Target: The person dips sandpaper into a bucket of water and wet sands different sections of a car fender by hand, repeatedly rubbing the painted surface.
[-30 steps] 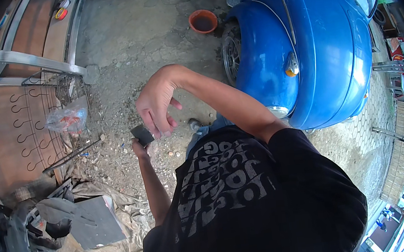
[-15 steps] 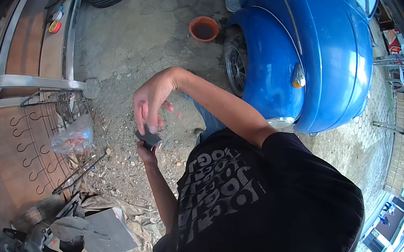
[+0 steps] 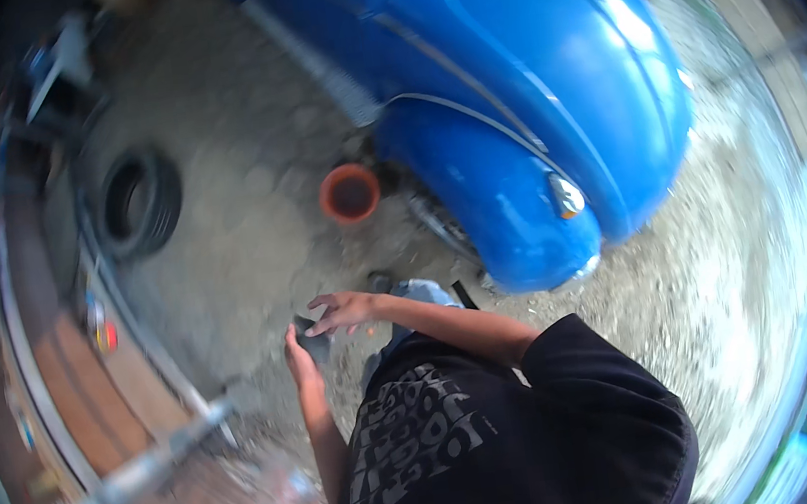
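A small dark grey flat piece [image 3: 313, 343], which looks like sandpaper, sits in my left hand [image 3: 302, 361]; my fingers and palm support it from its left side. Just above and to the right of it is my right hand [image 3: 342, 312], fingers stretched out and apart. Its fingertips reach over the piece's upper edge; whether they press on it I cannot tell, as the picture is smeared by motion.
A blue car [image 3: 499, 129] with a rounded fender fills the upper right. An orange basin [image 3: 350, 195] with dark liquid stands beside its front wheel. Left of that lies a black tire [image 3: 156, 207]. Along the left runs a metal frame [image 3: 148, 349] with brown boards.
My view has swung toward the car and floor, bringing the tire and basin lower in the picture. My right hand has come down from its arch above the dark piece, its fingers now more stretched.
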{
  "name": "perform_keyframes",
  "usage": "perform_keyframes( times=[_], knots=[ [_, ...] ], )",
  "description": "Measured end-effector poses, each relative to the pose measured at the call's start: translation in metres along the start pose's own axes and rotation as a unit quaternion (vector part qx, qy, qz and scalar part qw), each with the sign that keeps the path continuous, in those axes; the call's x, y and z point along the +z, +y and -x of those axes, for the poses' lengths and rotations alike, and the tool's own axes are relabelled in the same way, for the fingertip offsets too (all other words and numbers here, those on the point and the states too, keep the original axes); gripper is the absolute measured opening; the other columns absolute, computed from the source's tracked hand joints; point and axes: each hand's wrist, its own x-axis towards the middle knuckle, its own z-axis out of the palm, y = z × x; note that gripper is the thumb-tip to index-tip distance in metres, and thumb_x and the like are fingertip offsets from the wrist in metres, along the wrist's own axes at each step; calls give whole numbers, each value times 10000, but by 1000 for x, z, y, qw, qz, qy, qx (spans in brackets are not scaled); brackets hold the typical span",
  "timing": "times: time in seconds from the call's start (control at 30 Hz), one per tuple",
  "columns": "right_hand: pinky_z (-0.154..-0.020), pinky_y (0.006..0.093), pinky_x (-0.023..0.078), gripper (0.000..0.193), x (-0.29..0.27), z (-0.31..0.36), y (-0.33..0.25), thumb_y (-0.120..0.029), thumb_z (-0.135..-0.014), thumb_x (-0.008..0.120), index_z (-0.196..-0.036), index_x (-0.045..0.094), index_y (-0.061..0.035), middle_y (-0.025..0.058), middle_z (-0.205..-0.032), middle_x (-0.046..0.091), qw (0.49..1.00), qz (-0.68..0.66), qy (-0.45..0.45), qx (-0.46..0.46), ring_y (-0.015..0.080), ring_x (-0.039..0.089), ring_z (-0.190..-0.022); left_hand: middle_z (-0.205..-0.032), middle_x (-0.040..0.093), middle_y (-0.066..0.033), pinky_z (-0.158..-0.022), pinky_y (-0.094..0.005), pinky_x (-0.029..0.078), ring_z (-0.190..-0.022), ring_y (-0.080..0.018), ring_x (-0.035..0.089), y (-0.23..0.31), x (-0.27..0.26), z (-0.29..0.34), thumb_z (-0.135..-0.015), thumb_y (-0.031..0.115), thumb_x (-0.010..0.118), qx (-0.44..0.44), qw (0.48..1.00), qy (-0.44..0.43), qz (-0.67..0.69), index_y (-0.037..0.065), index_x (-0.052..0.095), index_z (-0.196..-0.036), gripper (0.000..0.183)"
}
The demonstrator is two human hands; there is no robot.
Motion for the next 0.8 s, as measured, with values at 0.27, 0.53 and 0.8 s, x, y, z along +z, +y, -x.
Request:
perform_keyframes(
  times=[0.27, 0.53, 0.8],
  knots=[
    [-810, 461, 581, 940, -106, 43, 1, -498, -789, 800, -1508, 361, -83, 162, -1310, 580, 901, -258, 341, -70, 260, 602, -1120, -1242, 615, -64, -998, -296, 422, -1117, -156, 569, 91, 200, -73, -1026, 377, 551, 21, 908, -312, -278, -19, 592, -1266, 465],
    [-661, 261, 562, 533, -107, 59, 42, -282, -893, 737, -1364, 580, -91, 67, -1190, 651, 736, -353, 556, -158, 108, 623, -920, -825, 678, -4, -622, -261, 545, -711, -85, 647, 78, 296, -107, -978, 233, 645, -34, 701, -576, -420, 46, 679, -923, 199],
    [-595, 237, 527, 382, -101, -4, -15, -256, -925, 702, -1270, 659, -99, 8, -1037, 688, 676, -395, 598, -171, 80, 620, -800, -854, 705, -30, -652, -264, 552, -803, -84, 647, 142, 317, -141, -917, 152, 711, -115, 692, -584, -407, -5, 727, -971, 167]
  ],
)
